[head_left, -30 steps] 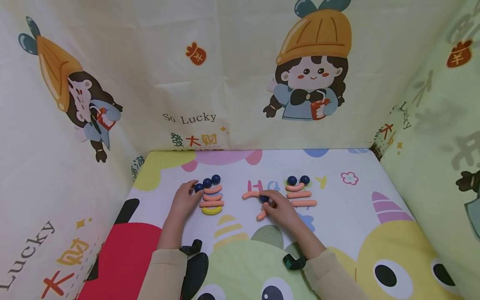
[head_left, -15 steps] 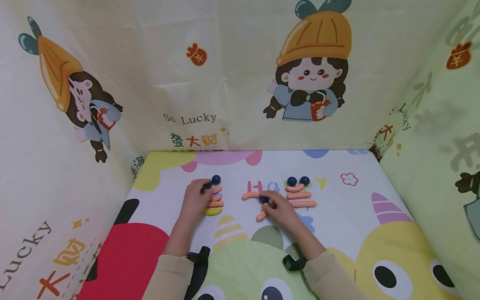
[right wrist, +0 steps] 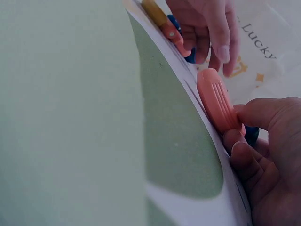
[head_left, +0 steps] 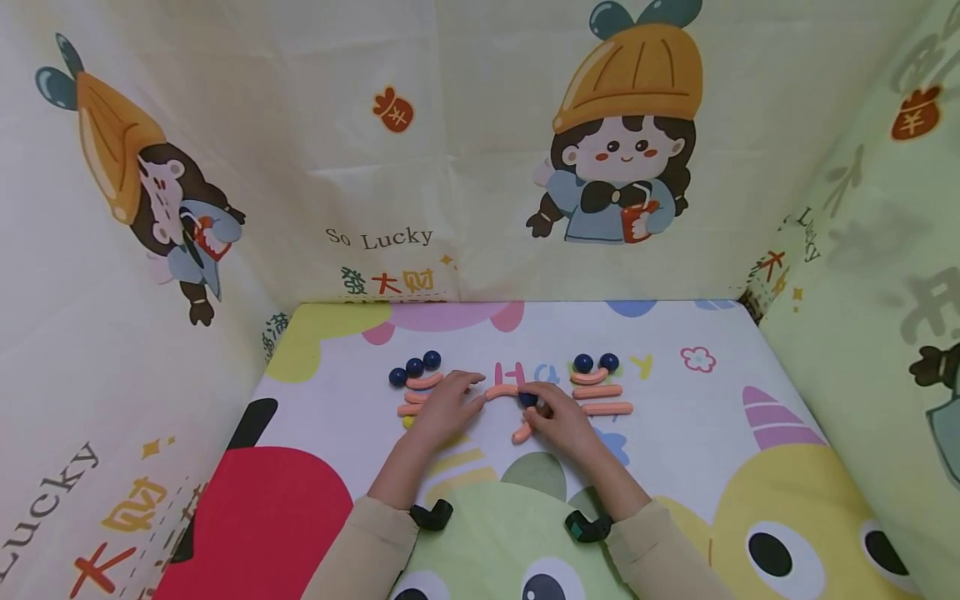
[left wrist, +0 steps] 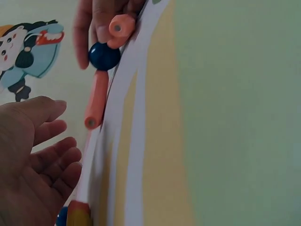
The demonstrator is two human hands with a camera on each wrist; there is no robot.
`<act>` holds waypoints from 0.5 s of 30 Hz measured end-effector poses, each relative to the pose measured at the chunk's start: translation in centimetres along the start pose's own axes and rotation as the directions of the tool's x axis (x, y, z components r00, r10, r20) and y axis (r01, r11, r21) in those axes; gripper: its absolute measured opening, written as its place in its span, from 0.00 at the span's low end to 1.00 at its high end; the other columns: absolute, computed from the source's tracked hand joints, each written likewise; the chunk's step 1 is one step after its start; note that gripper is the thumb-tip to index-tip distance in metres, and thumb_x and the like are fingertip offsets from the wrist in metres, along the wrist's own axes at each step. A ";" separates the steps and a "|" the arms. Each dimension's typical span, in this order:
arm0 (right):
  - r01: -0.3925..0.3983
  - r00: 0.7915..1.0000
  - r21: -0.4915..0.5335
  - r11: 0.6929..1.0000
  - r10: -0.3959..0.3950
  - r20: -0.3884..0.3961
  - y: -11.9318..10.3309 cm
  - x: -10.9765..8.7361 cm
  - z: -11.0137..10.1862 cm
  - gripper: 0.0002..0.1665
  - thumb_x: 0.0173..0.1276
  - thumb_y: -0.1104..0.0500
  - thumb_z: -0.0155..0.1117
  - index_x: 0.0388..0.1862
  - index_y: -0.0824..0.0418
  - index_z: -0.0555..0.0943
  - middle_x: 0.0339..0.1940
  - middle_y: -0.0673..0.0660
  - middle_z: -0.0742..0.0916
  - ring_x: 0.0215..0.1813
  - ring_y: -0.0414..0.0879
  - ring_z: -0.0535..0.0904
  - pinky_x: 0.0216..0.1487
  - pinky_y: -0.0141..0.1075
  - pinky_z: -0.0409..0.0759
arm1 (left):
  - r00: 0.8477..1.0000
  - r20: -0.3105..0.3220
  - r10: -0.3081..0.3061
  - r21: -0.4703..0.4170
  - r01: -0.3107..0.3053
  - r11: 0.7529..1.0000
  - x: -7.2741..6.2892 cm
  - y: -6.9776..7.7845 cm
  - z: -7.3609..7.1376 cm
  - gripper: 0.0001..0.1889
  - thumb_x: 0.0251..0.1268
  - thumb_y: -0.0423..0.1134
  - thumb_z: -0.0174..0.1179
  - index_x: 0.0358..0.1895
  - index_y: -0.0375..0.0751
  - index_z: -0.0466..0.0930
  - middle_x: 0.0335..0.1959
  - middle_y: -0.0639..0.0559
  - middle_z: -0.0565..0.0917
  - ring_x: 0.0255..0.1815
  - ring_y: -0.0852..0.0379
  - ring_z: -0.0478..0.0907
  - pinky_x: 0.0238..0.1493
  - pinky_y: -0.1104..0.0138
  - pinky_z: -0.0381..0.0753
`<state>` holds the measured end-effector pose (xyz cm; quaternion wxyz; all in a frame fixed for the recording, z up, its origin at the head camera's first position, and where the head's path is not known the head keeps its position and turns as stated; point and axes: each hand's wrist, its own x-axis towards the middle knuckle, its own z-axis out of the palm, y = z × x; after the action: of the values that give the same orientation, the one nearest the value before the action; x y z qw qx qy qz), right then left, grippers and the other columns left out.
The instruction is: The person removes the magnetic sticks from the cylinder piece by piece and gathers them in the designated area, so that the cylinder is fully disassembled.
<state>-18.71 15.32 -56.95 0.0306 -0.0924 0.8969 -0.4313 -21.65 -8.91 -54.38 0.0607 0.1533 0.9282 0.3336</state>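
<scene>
My right hand [head_left: 558, 417] pinches a dark blue ball [left wrist: 104, 56] where rods meet it. One salmon-pink curved rod [head_left: 501, 390] sticks out left from that ball. A shorter-looking pink rod [right wrist: 215, 99] points toward my body, with my fingertips right at its ball end. Holding nothing, my left hand [head_left: 444, 410] hovers with fingers loosely extended, thumb and index either side of the curved rod's free end. Under and beyond it is a row of pieces, partly covered: pink rods [head_left: 424, 382] and a yellow curved rod [head_left: 408, 422]. Small dark dots show in the rod ends.
Three blue balls [head_left: 415, 367] lie in a diagonal line at the left row's top. Right of my right hand are two blue balls [head_left: 583, 363], a curved pink rod [head_left: 589, 377] and two straight rods [head_left: 607, 408]. Cartoon-printed cloth walls [head_left: 480, 183] enclose the printed mat [head_left: 675, 417].
My left hand has left the blue balls at the left row and moved right, to the curved rod's free end. The right hand and its ball have stayed in place.
</scene>
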 end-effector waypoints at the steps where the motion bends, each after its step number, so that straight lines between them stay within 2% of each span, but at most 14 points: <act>1: 0.004 1.000 -0.005 1.000 -0.004 0.001 0.0 0.1 0.0 0.24 0.71 0.52 0.63 0.65 0.39 0.76 0.58 0.46 0.80 0.35 0.43 0.74 0.38 0.37 0.74 | 1.000 0.009 -0.001 0.005 0.001 1.000 0.2 0.2 0.2 0.22 0.73 0.51 0.56 0.66 0.51 0.75 0.65 0.52 0.76 0.63 0.53 0.75 0.63 0.55 0.75; 6: -0.006 1.000 -0.016 1.000 0.006 0.000 0.0 0.2 0.0 0.24 0.71 0.53 0.64 0.65 0.39 0.76 0.55 0.46 0.80 0.34 0.43 0.74 0.37 0.37 0.74 | 0.998 0.057 -0.018 0.076 0.014 0.997 0.9 1.1 1.0 0.24 0.74 0.52 0.54 0.68 0.50 0.73 0.64 0.51 0.76 0.67 0.52 0.72 0.66 0.55 0.73; 15: -0.012 1.000 -0.012 1.000 0.012 0.002 -0.2 0.2 -0.1 0.23 0.71 0.53 0.64 0.64 0.40 0.77 0.58 0.47 0.80 0.34 0.42 0.75 0.37 0.36 0.74 | 0.999 0.053 -0.005 0.153 -0.003 0.988 1.8 1.2 1.8 0.20 0.74 0.50 0.56 0.63 0.47 0.77 0.55 0.50 0.80 0.56 0.52 0.77 0.58 0.57 0.77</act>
<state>-18.85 15.21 -56.69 0.0335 -0.0875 0.9000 -0.4258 -22.73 -6.37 -55.02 0.0734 0.1658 0.9492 0.2571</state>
